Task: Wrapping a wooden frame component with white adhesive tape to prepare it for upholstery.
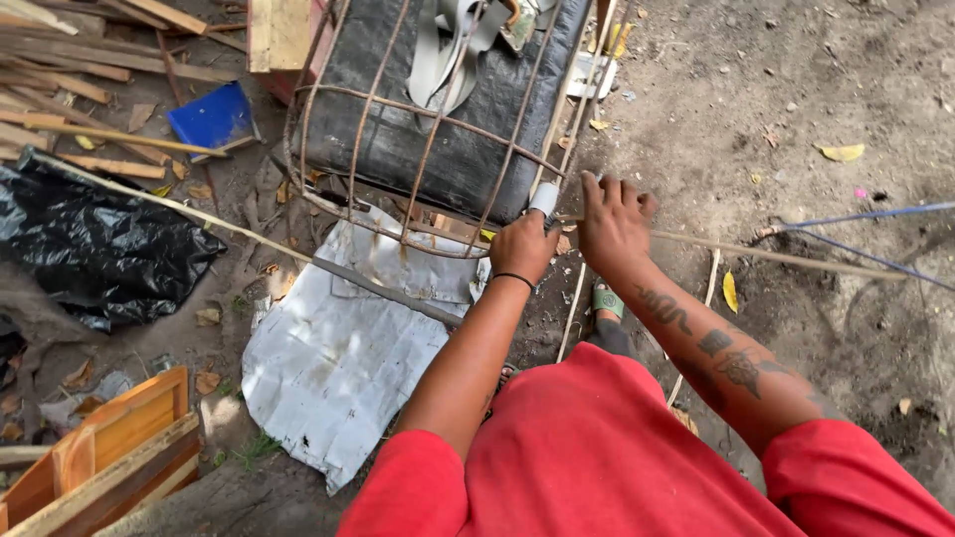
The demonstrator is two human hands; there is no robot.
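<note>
Your left hand (pixel 521 246) is gripping a white-handled tool (pixel 544 198), fingers closed, while your right hand (pixel 614 224) is curling around a long thin rod (pixel 776 256) at the rusty rebar cage's (pixel 418 129) near corner; the rod is lying unfastened across the ground (pixel 796 99).

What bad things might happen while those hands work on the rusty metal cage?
The left hand grips a white-handled tool right beside the right hand, so a slip might nick those fingers. The rusty rebar cage has bare bar ends that might scratch skin. A sandalled foot sits just below the work, so anything dropped might hit it.
</note>
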